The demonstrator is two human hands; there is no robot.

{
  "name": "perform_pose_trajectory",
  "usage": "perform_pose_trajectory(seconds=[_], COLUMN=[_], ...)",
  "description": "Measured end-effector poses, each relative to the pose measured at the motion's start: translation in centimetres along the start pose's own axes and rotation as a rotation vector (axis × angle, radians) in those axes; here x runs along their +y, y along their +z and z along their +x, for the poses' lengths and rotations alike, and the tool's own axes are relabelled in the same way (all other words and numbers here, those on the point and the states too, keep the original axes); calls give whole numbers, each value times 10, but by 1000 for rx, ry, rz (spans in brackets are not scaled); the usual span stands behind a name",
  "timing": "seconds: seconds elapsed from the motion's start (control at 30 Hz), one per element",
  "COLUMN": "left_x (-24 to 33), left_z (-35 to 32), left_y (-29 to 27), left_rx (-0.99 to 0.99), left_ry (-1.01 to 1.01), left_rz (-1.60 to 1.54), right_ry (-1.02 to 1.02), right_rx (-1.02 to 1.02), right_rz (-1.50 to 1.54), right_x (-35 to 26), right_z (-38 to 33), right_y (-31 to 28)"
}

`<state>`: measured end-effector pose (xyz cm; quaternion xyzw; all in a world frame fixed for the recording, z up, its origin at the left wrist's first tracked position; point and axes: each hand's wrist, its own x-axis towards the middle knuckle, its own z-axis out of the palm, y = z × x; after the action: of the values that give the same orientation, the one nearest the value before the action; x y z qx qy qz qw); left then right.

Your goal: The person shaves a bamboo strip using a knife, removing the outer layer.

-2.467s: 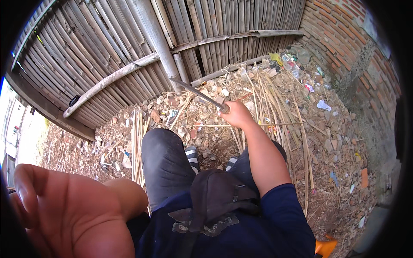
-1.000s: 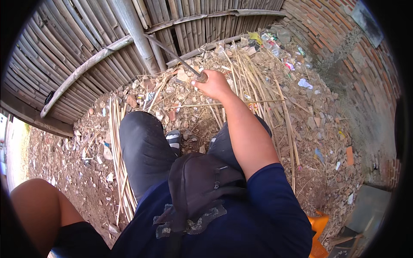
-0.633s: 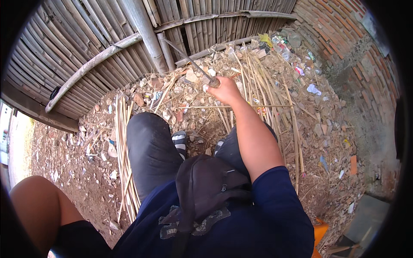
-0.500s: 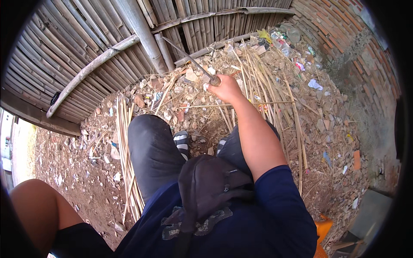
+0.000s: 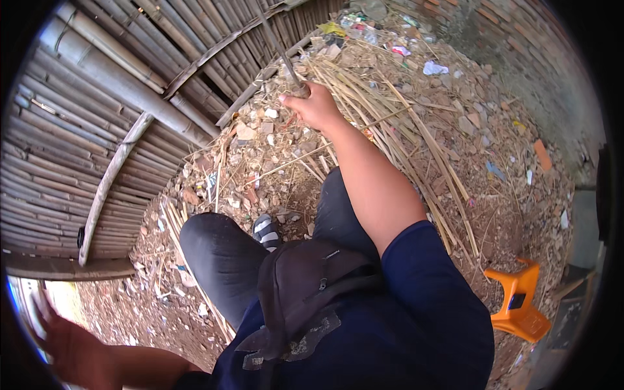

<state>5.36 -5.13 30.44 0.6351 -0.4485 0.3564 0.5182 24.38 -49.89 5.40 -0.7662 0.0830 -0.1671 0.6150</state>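
Note:
My right hand (image 5: 317,107) is stretched out ahead, closed round the handle of a long-bladed knife (image 5: 278,51). Its thin dark blade appears nearly edge-on and points up and away, toward the bamboo wall. Below and beside that hand lie pale split bamboo strips (image 5: 370,114) on the ground. At the lower left, my left hand (image 5: 71,348) is raised, with fingers spread and nothing in it; motion blurs it. A second bundle of bamboo strips (image 5: 174,224) lies by my left knee, partly hidden by the leg.
A bamboo wall (image 5: 84,169) curves along the left and front, with a brick wall (image 5: 507,32) at the right. An orange plastic stool (image 5: 512,302) with a dark phone-like object on it is at the lower right. Rubble and litter (image 5: 364,29) cover the ground.
My view has turned to the right, bringing the orange stool into sight. My left hand has come into view at the lower left. The knife stays in my right hand.

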Motion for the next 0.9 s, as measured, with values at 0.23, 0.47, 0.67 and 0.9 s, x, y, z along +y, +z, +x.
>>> perform_pose_trajectory(seconds=[0.23, 0.47, 0.67, 0.9], left_x=[-172, -232, -256, -240], left_z=[-203, -235, -222, -207], left_y=[-26, 16, 64, 75], left_rx=[147, -97, -397, -434], left_ry=[-1073, -1340, -1422, -1372], left_rz=[236, 327, 500, 503], right_ry=[425, 735, 931, 794], right_rx=[187, 243, 119, 115], right_rz=[-40, -806, -801, -952], right_x=[103, 272, 339, 357], right_z=[-20, -215, -333, -365], right_y=[-138, -253, -255, -213])
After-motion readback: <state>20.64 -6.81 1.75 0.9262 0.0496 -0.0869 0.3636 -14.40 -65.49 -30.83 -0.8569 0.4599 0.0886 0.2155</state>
